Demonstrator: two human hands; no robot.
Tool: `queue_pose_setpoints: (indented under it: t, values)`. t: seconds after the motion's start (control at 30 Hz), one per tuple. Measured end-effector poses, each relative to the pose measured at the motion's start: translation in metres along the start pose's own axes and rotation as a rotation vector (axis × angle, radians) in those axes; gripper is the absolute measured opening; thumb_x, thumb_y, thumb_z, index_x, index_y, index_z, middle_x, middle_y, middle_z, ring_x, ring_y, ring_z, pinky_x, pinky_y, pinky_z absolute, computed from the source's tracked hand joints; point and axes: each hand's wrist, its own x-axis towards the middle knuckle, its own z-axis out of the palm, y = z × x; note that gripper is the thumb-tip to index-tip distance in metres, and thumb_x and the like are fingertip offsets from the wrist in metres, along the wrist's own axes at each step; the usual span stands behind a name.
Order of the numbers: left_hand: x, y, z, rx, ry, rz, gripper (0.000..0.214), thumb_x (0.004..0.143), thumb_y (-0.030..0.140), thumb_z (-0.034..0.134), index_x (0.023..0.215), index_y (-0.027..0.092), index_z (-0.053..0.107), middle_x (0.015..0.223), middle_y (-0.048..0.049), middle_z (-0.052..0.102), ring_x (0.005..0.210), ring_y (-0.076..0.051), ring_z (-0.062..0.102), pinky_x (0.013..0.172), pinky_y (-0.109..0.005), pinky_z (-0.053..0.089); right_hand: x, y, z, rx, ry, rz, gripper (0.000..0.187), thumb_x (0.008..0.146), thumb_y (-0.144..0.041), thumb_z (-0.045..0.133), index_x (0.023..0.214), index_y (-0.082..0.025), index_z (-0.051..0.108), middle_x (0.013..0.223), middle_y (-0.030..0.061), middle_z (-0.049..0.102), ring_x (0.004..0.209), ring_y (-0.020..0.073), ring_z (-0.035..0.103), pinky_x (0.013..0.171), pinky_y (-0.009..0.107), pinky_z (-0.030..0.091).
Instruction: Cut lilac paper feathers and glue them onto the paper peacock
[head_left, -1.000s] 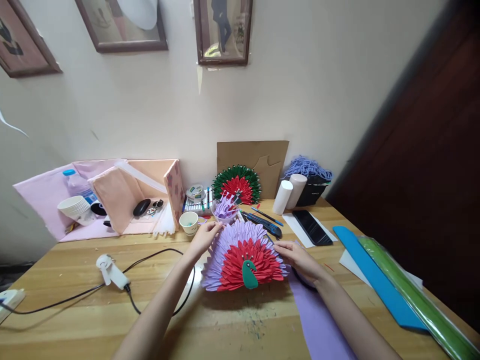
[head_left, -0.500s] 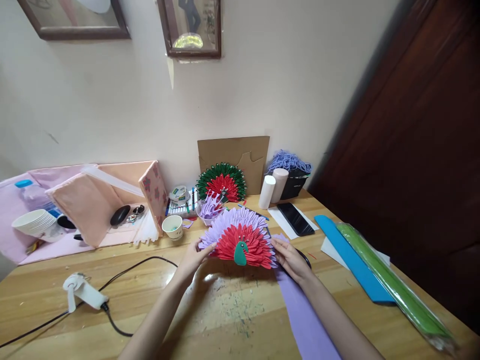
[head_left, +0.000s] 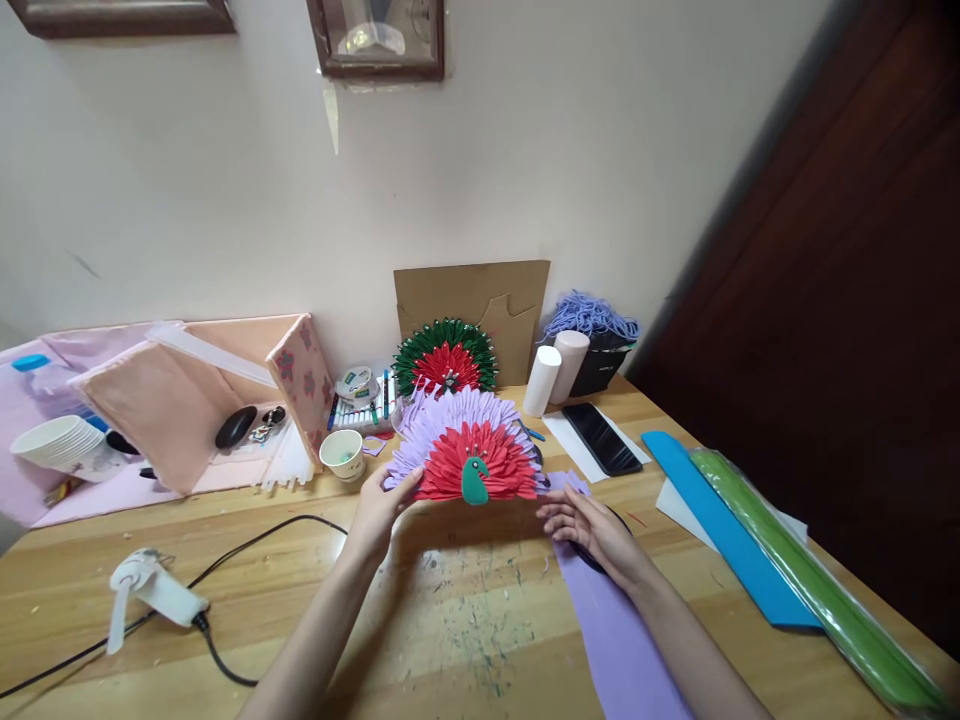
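Note:
A paper peacock point(head_left: 439, 471) with a red inner fan, a lilac outer fan and a green head is held up over the table in the head view. My left hand point(head_left: 381, 508) pinches its lower left edge. By its lower right corner, my right hand point(head_left: 589, 528) has come off the fan, its fingers loosely apart and holding nothing. Beneath the right hand and forearm lies a long strip of lilac paper point(head_left: 604, 625). A black curved thing, partly hidden by that hand, sits on the strip; I cannot tell what it is.
Behind stand a green and red fan craft point(head_left: 446, 350) and cardboard point(head_left: 472, 295). A paper cup point(head_left: 343, 455) and a white glue gun point(head_left: 157, 590) with its cord are left. A phone point(head_left: 601, 440), blue sheet point(head_left: 731, 530) and green roll point(head_left: 795, 560) lie right.
My right hand has let go of the peacock's right edge and opened. The peacock has tilted back a little, still in my left hand. The view has shifted slightly.

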Motion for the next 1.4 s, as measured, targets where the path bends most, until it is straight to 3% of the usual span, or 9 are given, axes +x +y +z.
queue_pose_setpoints:
  t: [0.2,0.4,0.6,0.77,1.0,1.17,1.4]
  values:
    - [0.0,0.006,-0.004,-0.113,0.046,0.071,0.04,0.062,0.028,0.076,0.098,0.016,0.063,0.102,-0.0059,0.068,0.087,-0.015,0.065,0.08,-0.025,0.051,0.001,0.003,0.009,-0.037,0.04,-0.094,0.037,0.065,-0.049,0.07,0.083,-0.017,0.066,0.067,0.0025,0.061,0.054,0.0093,0.053,0.05,0.021,0.042]
    - [0.001,0.005,-0.005,-0.096,0.017,0.021,0.039,0.062,0.029,0.076,0.096,0.016,0.064,0.099,-0.0055,0.069,0.085,-0.015,0.066,0.079,-0.025,0.051,0.002,0.006,0.009,-0.13,0.137,-0.16,0.04,0.058,-0.049,0.075,0.082,-0.017,0.068,0.068,0.0044,0.064,0.054,0.0105,0.052,0.051,0.024,0.044]
    - [0.004,-0.016,-0.008,-0.13,0.028,-0.128,0.032,0.06,0.023,0.078,0.087,0.013,0.065,0.091,-0.0064,0.071,0.077,-0.014,0.067,0.073,-0.022,0.053,0.005,0.001,-0.007,-0.157,0.3,-0.253,0.038,0.059,-0.045,0.076,0.084,-0.016,0.072,0.075,0.0064,0.068,0.051,0.0089,0.048,0.047,0.023,0.042]
    - [-0.005,-0.035,-0.023,-0.11,-0.008,-0.247,0.027,0.063,0.021,0.077,0.086,0.013,0.066,0.087,-0.0073,0.071,0.072,-0.015,0.068,0.068,-0.023,0.055,-0.001,-0.01,-0.015,-0.18,0.374,-0.291,0.038,0.056,-0.041,0.077,0.085,-0.015,0.072,0.074,0.0063,0.07,0.048,0.008,0.045,0.046,0.023,0.041]
    - [-0.017,-0.05,-0.038,-0.17,0.002,-0.237,0.029,0.064,0.017,0.075,0.09,0.014,0.062,0.087,-0.0063,0.071,0.076,-0.017,0.068,0.075,-0.026,0.055,-0.004,-0.011,-0.007,-0.248,0.333,-0.217,0.036,0.054,-0.044,0.078,0.076,-0.016,0.072,0.076,0.0067,0.07,0.056,0.0114,0.054,0.055,0.024,0.046]
    - [-0.024,-0.044,-0.024,-0.223,-0.005,-0.222,0.029,0.065,0.015,0.075,0.09,0.016,0.061,0.088,-0.0033,0.071,0.076,-0.013,0.067,0.073,-0.022,0.055,-0.005,-0.009,0.003,-0.282,0.188,-0.162,0.039,0.056,-0.046,0.076,0.083,-0.018,0.071,0.078,0.0053,0.069,0.059,0.0121,0.055,0.055,0.024,0.045]
    - [-0.028,-0.034,-0.002,-0.221,-0.034,-0.203,0.026,0.064,0.016,0.075,0.087,0.017,0.064,0.091,-0.0018,0.071,0.079,-0.012,0.067,0.073,-0.021,0.054,-0.003,-0.001,-0.001,-0.249,0.135,-0.135,0.039,0.056,-0.045,0.076,0.08,-0.015,0.07,0.06,-0.0003,0.061,0.053,0.0106,0.051,0.054,0.025,0.04]
